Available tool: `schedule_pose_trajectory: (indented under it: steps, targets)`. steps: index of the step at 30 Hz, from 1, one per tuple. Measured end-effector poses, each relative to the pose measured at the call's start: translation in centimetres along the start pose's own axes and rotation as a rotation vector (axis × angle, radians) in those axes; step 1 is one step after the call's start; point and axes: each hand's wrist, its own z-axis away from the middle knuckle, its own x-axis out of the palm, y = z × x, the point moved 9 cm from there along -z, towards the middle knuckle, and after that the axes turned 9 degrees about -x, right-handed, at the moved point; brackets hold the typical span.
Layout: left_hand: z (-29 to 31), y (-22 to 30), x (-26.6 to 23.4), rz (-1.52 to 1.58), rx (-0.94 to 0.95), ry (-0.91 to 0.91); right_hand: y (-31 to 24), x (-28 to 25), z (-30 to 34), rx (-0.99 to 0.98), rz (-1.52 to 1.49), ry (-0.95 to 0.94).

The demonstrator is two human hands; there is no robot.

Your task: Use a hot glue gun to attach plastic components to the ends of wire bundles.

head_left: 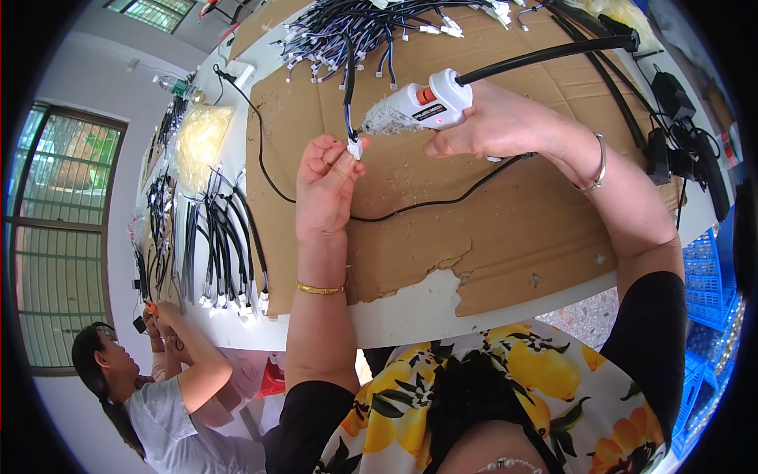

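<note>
Cardboard sheet (489, 229) over white table (410, 316); all places given relative to this sheet. Heap of black cable assemblies (355, 31) at far edge; row of finished black cables (225, 253) off left edge, near a co-worker's hands (154, 312). Above sheet centre: right hand (489, 126) clenched around white glue gun (426, 103), crusted nozzle aimed at small white connector (354, 147). Left hand (325, 186) pinching that connector, black cable (348, 79) rising from it toward far heap. Judged step: gluing connector end. Next move likely calls for steady nozzle contact, fingertips kept clear of hot glue.
</note>
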Motion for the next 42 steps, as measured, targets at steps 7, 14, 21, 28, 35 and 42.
schedule_pose_trajectory:
  steps: [7,14,21,28,35,42]
  targets:
    - [0.0,0.1,-0.1,0.014,0.009,0.018,1.0,0.0,-0.1,0.055,-0.006,-0.013]
    - [0.2,0.5,0.3,-0.037,0.030,0.024,1.1,0.4,-0.3,0.032,-0.071,-0.041]
    - [0.4,1.5,0.0,-0.225,0.109,0.116,1.3,0.4,-0.3,0.038,-0.090,-0.048]
    - [0.5,2.2,0.3,-0.352,0.182,0.170,1.0,0.1,-0.1,0.049,-0.056,-0.029]
    - [0.7,2.6,0.2,-0.303,0.219,0.192,1.4,0.2,-0.3,0.036,-0.139,-0.025]
    - [0.5,2.3,-0.2,-0.309,0.205,0.188,1.4,0.4,-0.3,0.045,-0.127,-0.030]
